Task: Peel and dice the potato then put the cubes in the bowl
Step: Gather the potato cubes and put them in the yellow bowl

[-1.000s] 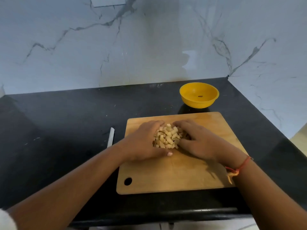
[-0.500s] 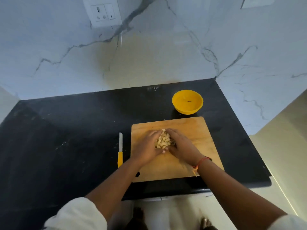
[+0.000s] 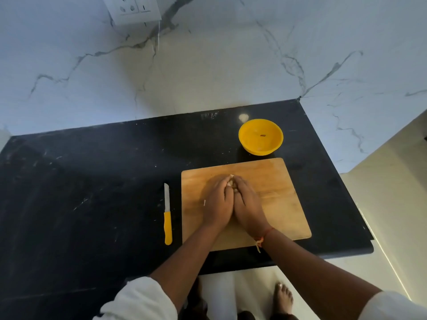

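The left hand (image 3: 218, 204) and right hand (image 3: 248, 204) press together on the cutting board (image 3: 277, 181), fingers curled round the heap of potato cubes (image 3: 232, 176) (only a few pale bits peek out at the fingertips). On the lift towards the bowl (image 3: 261, 151), cubes could spill through any gap underneath. Count: two hands, one bowl, one cutting board, one knife (image 3: 167, 215), one stray sliver (image 3: 204, 202); the cubes are mostly hidden, so uncountable

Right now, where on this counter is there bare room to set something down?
Bare counter left of the knife and behind the cutting board, left of the bowl; the board's right side too. Crowded mid-board: left hand and right hand cup the potato cubes.
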`<state>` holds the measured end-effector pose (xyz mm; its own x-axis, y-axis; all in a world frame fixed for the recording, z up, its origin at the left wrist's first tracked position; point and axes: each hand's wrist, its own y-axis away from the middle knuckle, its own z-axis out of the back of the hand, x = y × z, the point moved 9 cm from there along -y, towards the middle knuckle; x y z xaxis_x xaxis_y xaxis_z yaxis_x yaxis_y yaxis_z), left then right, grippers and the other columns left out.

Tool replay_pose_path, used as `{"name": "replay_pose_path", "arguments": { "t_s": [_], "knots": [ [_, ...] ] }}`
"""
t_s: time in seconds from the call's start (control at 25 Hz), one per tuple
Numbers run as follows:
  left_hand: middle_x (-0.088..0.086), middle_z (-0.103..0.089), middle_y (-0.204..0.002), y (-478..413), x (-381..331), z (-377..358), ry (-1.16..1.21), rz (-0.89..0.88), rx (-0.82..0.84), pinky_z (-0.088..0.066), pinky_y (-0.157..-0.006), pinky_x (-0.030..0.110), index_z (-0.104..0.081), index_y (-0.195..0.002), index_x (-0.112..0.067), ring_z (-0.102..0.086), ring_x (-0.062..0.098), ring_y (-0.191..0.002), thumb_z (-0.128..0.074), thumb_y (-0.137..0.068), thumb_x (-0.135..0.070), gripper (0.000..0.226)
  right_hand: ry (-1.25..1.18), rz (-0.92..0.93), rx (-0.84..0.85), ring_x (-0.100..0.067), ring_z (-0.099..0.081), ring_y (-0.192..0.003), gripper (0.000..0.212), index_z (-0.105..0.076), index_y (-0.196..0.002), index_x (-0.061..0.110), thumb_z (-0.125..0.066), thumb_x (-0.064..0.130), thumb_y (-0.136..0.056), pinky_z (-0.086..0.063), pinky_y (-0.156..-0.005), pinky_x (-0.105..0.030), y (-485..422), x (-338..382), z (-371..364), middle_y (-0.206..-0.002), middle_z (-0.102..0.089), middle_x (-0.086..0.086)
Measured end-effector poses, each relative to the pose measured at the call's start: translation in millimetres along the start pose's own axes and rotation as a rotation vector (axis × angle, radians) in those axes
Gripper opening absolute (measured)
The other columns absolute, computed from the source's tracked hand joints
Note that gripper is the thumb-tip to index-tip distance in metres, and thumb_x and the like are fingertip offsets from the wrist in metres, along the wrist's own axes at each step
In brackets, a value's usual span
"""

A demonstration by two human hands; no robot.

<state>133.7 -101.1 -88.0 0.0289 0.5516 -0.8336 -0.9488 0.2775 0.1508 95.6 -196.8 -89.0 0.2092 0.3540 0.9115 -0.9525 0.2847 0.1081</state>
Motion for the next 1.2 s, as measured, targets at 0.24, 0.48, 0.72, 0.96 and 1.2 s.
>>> {"name": "replay_pose_path", "arguments": {
  "t_s": [0.24,0.48,0.72,0.96,1.2],
  "knots": [
    [-0.012,-0.069,-0.106,-11,6,-5,0.235,0.086,-0.056,-0.057,-0.089,0.03,-0.064,-0.113,-0.031,-0.064,-0.001,-0.097,-0.042,-0.107,-0.033,0.023,-0.219,-0.053,-0.172,-0.004,-0.061,-0.11,0.032,-0.061,-0.13,0.021,-0.041,0.022,-0.105,-0.051,-0.097,-0.035,-6,-6,1,-0.117,-0.066,0.01],
    [-0.006,-0.076,-0.097,-9,27,-11,0.602,0.336,-0.199,-0.061,-0.085,0.041,-0.076,-0.102,-0.025,-0.072,0.011,-0.093,-0.05,-0.102,-0.045,0.032,-0.643,-0.293,-0.29,-0.018,-0.07,-0.099,0.031,-0.073,-0.106,0.02,-0.043,0.028,-0.106,-0.058,-0.089,-0.048,-3,-17,-6,-0.101,-0.074,-0.001],
    [0.004,-0.078,-0.092,-7,39,-23,0.864,0.606,-0.218,-0.06,-0.086,0.05,-0.078,-0.089,-0.017,-0.076,0.025,-0.09,-0.058,-0.094,-0.056,0.044,-0.975,-0.523,-0.297,-0.031,-0.071,-0.098,0.044,-0.072,-0.098,0.005,-0.047,0.042,-0.102,-0.058,-0.087,-0.049,-3,-24,-13,-0.1,-0.074,-0.016],
    [0.016,-0.076,-0.099,-8,23,-35,1.084,0.709,-0.141,-0.057,-0.092,0.055,-0.073,-0.092,-0.011,-0.075,0.035,-0.093,-0.066,-0.089,-0.057,0.046,-1.238,-0.618,-0.284,-0.035,-0.072,-0.097,0.048,-0.068,-0.081,0.009,-0.048,0.048,-0.1,-0.057,-0.088,-0.048,-8,-19,-5,-0.101,-0.073,-0.022],
    [0.02,-0.075,-0.103,-19,-15,-47,1.193,0.685,-0.046,-0.056,-0.093,0.055,-0.069,-0.087,-0.013,-0.074,0.038,-0.095,-0.065,-0.092,-0.05,0.038,-1.381,-0.569,-0.307,-0.03,-0.071,-0.088,0.048,-0.065,-0.068,0.012,-0.048,0.042,-0.101,-0.055,-0.09,-0.045,-17,-3,25,-0.085,-0.071,-0.014]
  ]
}}
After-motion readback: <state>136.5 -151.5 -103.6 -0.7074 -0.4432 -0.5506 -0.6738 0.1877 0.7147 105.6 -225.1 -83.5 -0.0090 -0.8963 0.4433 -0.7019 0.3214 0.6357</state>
